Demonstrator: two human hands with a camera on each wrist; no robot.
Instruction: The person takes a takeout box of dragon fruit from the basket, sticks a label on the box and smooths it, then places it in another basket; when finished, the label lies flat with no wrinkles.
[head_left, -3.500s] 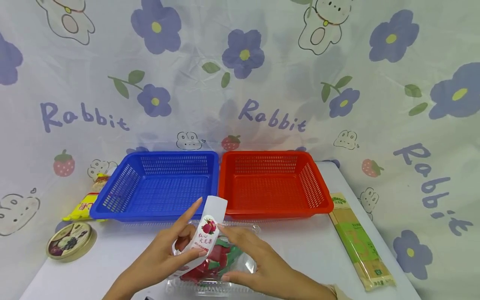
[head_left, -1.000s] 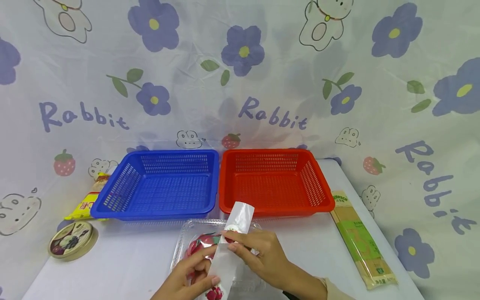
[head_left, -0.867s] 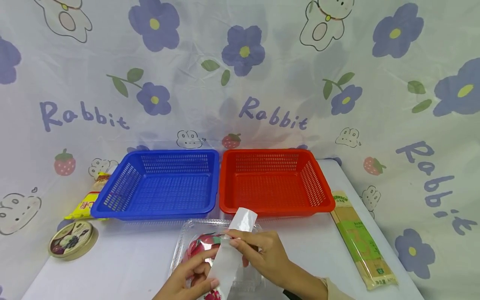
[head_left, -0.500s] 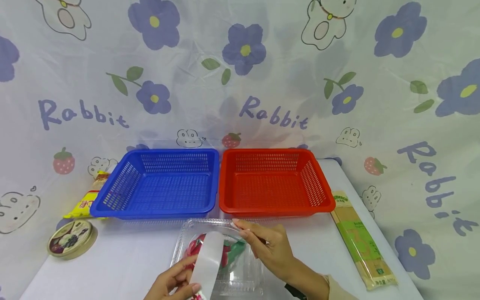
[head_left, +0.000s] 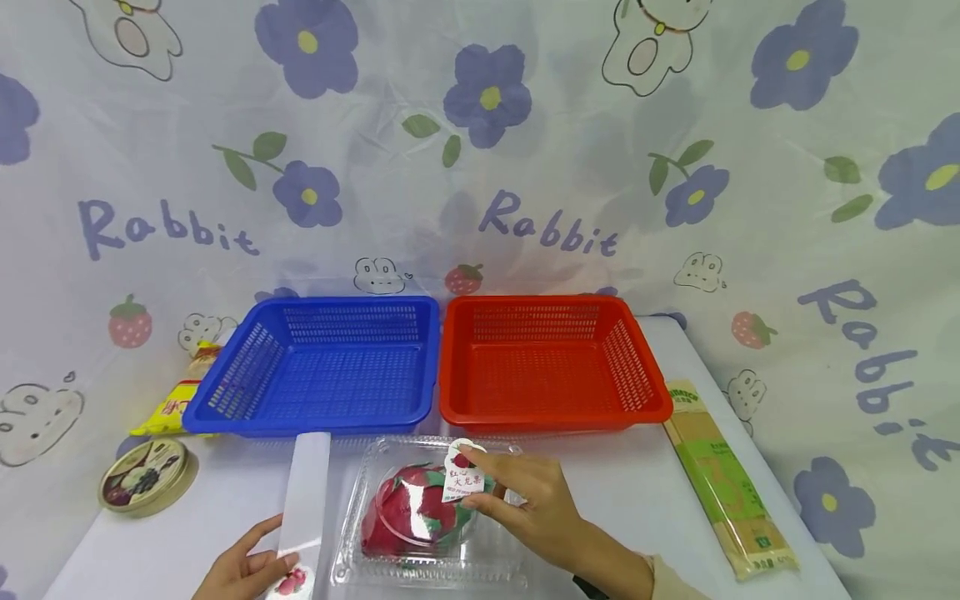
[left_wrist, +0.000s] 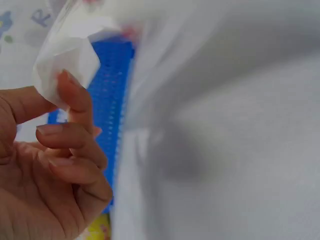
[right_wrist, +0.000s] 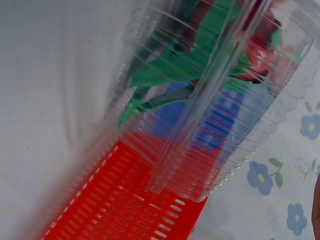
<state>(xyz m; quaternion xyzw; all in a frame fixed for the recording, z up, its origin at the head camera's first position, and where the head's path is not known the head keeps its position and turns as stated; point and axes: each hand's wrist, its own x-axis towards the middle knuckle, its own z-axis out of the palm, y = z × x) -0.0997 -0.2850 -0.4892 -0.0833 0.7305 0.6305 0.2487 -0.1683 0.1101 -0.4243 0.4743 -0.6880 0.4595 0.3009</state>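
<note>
Dial centred on the clear box (head_left: 465, 573), head view. Box flat on the table (head_left: 622, 508), red-and-green fruit (head_left: 416, 508) inside. Right hand (head_left: 536, 504) at 3 o'clock, thumb and forefinger pinching a printed label (head_left: 459, 477) over the lid; contact with lid: cannot tell. Left hand (head_left: 247, 571) past 8, fingers and thumb pinching a white strip (head_left: 306, 492), far end towards 12. Blue basket (head_left: 307, 431) at 11, red basket (head_left: 555, 427) between 1 and 2.

Handling, my judgement: label near weightless, limp, probably tacky behind, apt to crease; hold by an edge. Strip light, slick; hold near one end. Box thin-walled, slippery, easily dented; grip opposite rims.
</note>
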